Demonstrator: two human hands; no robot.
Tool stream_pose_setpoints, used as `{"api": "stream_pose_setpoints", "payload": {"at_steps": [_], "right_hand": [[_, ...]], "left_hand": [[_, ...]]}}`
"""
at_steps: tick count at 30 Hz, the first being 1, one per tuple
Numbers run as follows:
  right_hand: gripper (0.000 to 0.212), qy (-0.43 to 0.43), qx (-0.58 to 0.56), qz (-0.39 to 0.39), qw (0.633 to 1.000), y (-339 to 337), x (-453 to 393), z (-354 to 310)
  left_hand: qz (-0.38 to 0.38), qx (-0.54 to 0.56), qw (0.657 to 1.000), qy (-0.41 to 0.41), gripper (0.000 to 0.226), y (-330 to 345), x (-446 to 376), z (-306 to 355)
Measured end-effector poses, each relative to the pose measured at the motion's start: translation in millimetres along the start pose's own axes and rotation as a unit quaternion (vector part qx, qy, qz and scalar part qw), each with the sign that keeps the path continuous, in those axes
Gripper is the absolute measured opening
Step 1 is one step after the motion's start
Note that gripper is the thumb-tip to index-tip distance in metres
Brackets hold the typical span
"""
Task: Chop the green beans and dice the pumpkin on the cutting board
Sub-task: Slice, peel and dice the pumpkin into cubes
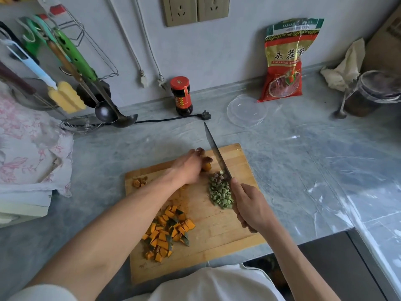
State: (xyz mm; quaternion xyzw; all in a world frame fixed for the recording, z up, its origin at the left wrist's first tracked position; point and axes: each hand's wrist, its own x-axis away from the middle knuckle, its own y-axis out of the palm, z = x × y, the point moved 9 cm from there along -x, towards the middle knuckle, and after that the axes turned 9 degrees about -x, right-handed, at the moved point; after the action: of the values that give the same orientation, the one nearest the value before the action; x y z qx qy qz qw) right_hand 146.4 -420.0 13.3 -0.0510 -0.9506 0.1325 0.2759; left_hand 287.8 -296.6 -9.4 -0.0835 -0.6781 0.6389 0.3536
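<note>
Pumpkin piece [206, 166] held at the far end of the cutting board [235, 222] for dicing.
It is pinned under the curled left hand [190, 165] to steady it; the knife [216, 149] is gripped by the right hand [249, 206], blade raised alongside. Diced pumpkin [168, 232] and chopped beans [220, 191] are heaped apart, clearing the cutting zone.

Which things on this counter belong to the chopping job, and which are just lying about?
Job: cutting board; knife in right hand; pumpkin piece under left hand; diced pumpkin; chopped green beans.
Lying about: sauce jar; clear lid; red snack bag; ladles.
</note>
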Motion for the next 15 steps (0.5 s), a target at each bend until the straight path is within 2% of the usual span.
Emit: {"api": "stream_pose_setpoints", "payload": {"at_steps": [4,8,12,15], "right_hand": [[0.066,0.005,-0.003,0.007,1.0,-4,-4,3],[0.064,0.003,0.001,0.009,1.0,-4,-6,1],[0.063,0.001,-0.001,-0.001,1.0,4,-7,-3],[0.065,-0.001,0.011,-0.008,1.0,8,-6,-6]], "left_hand": [[0.014,0.011,1.0,0.007,0.047,6,4,-8],[0.035,0.041,0.999,0.001,0.058,14,15,-21],[0.049,0.036,0.997,-0.046,0.073,19,25,-33],[0.069,0.06,0.992,-0.082,0.063,22,30,-38]]}}
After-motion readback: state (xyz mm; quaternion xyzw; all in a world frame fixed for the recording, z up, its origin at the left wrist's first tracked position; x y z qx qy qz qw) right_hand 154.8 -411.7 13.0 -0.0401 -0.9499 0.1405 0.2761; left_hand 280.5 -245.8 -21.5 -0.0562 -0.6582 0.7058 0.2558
